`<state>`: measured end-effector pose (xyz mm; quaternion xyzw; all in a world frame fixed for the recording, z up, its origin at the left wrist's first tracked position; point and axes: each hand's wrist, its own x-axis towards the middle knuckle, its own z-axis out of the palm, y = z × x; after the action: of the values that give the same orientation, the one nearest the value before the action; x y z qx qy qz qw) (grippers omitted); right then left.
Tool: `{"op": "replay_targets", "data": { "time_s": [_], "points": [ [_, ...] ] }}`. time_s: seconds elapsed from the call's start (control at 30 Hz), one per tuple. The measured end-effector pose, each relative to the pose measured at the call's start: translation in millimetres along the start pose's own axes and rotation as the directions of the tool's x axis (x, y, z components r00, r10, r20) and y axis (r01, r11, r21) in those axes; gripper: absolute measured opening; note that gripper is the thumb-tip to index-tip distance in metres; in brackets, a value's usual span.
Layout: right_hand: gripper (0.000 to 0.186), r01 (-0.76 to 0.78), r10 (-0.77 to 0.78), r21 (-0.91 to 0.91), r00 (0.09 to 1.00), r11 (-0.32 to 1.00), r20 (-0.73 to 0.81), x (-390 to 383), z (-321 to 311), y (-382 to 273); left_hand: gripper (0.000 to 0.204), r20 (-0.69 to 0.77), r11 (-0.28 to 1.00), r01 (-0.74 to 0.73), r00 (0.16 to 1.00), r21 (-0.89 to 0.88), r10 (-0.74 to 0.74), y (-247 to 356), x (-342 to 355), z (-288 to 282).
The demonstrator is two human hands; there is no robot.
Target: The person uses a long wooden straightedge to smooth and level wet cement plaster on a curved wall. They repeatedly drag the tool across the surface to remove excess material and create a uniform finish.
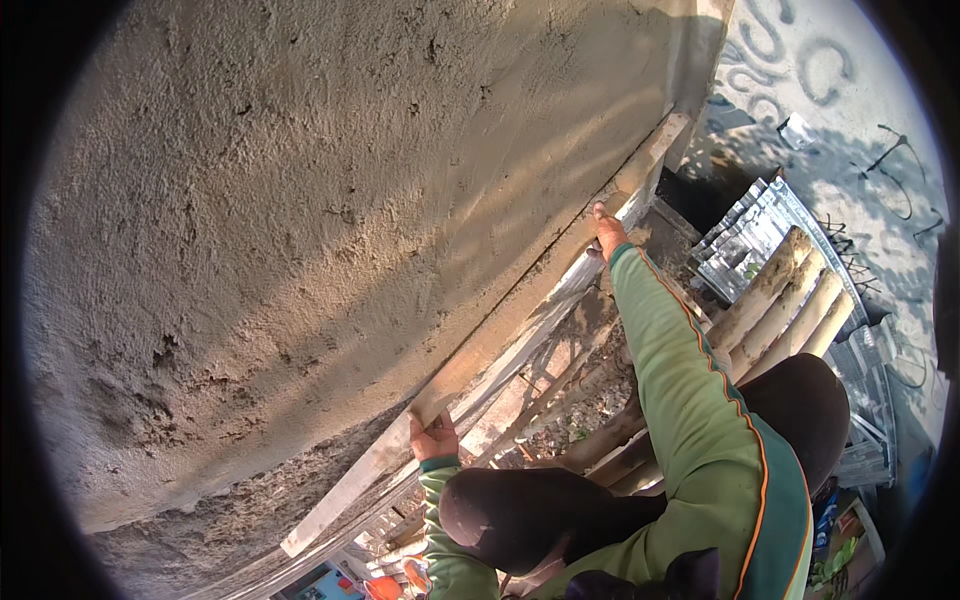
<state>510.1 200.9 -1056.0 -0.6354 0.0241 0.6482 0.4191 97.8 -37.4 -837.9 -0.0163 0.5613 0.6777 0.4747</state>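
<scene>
A long, straight wooden board (350,488) lies along the lower part of a grey plastered wall (330,200), slanting from lower left to upper right. My left hand (433,437) grips its lower edge left of the middle. Farther up, my right hand (607,232) holds the same edge near the upper end, its thumb on the board's face. Both hands are closed, with some fingers hidden behind the wood. Above the board the plaster is smoother toward the right and coarse and pitted toward the left.
Several round poles (785,310) lie side by side at right, beside my bent knees. Corrugated metal sheets (745,235) lie beyond them, on pale ground with bent wire (895,160). Under the board are timbers and rubble; an orange item (383,588) shows at the bottom.
</scene>
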Motion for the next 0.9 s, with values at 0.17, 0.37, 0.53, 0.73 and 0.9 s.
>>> {"op": "replay_targets", "data": {
  "time_s": [0.17, 0.37, 0.53, 0.73, 0.9],
  "points": [
    [0.079, 0.434, -0.382, 0.207, 0.89, 0.877, -0.25, -46.1, 33.3, 7.7, 0.036, 0.131, 0.988, -0.153, 0.98, 0.031, 0.148, 33.6, -12.6, 0.3],
    [0.078, 0.046, -0.04, 0.038, 0.989, 0.998, -0.142, 14.9, -0.2, -1.5, 0.03, 0.071, 0.996, 0.01, 0.997, 0.092, -0.016, -4.7, -8.6, 12.9],
    [0.067, 0.411, -0.396, 0.011, 0.887, 0.912, -0.237, -49.3, 20.9, -8.2, 0.035, 0.05, 0.994, -0.084, 0.996, 0.067, 0.08, 21.9, -5.9, 11.4],
    [0.081, 0.484, -0.457, -0.023, 0.809, 0.875, -0.369, -116.0, 51.3, -18.8, 0.031, -0.134, 0.998, -0.064, 0.989, -0.013, 0.062, 32.0, 0.7, -12.9],
    [0.072, 0.235, -0.202, 0.086, 0.936, 0.968, -0.289, -15.5, 6.9, -31.6, 0.026, 0.005, 0.994, 0.069, 0.998, 0.084, -0.07, -5.4, -0.9, 28.5]
  ]
}}
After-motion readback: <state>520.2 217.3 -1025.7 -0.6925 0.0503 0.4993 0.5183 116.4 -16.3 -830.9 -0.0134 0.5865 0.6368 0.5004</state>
